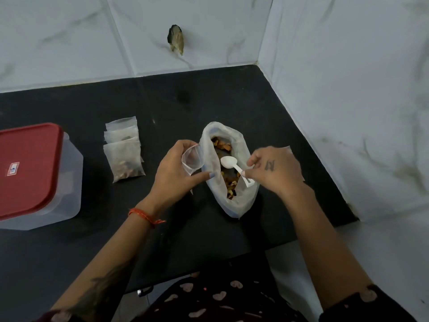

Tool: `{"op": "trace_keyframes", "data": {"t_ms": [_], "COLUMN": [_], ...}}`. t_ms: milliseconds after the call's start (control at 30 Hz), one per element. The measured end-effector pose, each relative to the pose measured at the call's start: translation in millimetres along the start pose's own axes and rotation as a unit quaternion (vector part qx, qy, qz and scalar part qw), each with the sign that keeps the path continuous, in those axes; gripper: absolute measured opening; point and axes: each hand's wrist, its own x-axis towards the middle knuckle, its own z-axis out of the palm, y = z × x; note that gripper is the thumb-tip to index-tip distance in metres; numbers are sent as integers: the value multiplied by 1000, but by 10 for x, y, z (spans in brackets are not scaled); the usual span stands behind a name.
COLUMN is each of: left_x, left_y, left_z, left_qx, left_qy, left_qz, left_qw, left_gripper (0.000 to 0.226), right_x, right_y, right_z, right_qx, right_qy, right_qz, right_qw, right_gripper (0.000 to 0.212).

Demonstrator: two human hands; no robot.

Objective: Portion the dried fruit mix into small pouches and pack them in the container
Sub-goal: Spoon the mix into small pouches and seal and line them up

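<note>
Centrally, an empty small pouch (191, 160) is pinched open by the curled left hand (178, 168) beside the fruit bag (228, 169) on the black counter (92, 108); a white spoon (233, 167) is gripped by the right hand's (272, 169) fingertips over the mix. Filled pouches (124, 149) lie near the red-lidded container (34, 175).

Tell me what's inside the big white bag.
The big white bag holds brown and orange dried fruit pieces. A white spoon hovers over its mouth. The bag's walls hide how deep the mix goes.

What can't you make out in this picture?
- Container, head view: its left part is cut off by the frame edge, and the red lid hides what is inside.
- Lid label: too small to read.
- Filled pouches: overlapping, so the count is unclear.
- Spoon handle: partly hidden by the right hand.
</note>
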Motion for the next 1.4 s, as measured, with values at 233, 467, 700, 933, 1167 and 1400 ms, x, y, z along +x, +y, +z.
{"op": "trace_keyframes", "data": {"t_ms": [233,467,700,933,1167,1400], "left_x": [4,9,-36,-60,-66,-75], "left_y": [69,76,57,44,23,-28], "left_z": [295,390,367,343,330,286], "left_qx": [64,55,62,51,36,3], "left_qy": [53,61,89,86,67,50], "left_qz": [-84,-134,-145,-149,-150,-168], "left_qw": [993,988,983,984,986,985], "left_gripper": [66,53,51,49,45,45], "right_x": [78,-20,-71,-205,-139,-106], "right_y": [-38,42,-3,5,-159,-76], "right_z": [170,68,179,-89,143,85], "right_qx": [-13,53,44,44,-17,67], "right_qy": [-39,32,9,-64,-22,44], "right_qz": [17,-22,-37,-78,-78,-52], "right_qw": [999,998,998,994,997,995], "right_gripper": [27,8,8,8,9,13]}}
